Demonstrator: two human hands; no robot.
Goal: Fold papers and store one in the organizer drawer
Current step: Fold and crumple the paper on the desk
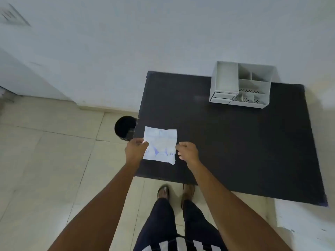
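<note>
A creased white paper (160, 144) with faint blue print is held just above the near left part of the black table (226, 138). My left hand (136, 150) pinches its left edge. My right hand (187, 153) pinches its right edge. The grey desk organizer (241, 84) stands at the table's far right, against the wall, well beyond both hands. It has open top compartments and small drawers (222, 96) at its lower left front; they look shut or almost shut.
A black round bin (125, 127) stands on the tiled floor just left of the table. The white wall runs behind the table. My legs and feet are below the table's near edge. A white surface (304, 223) sits at the lower right.
</note>
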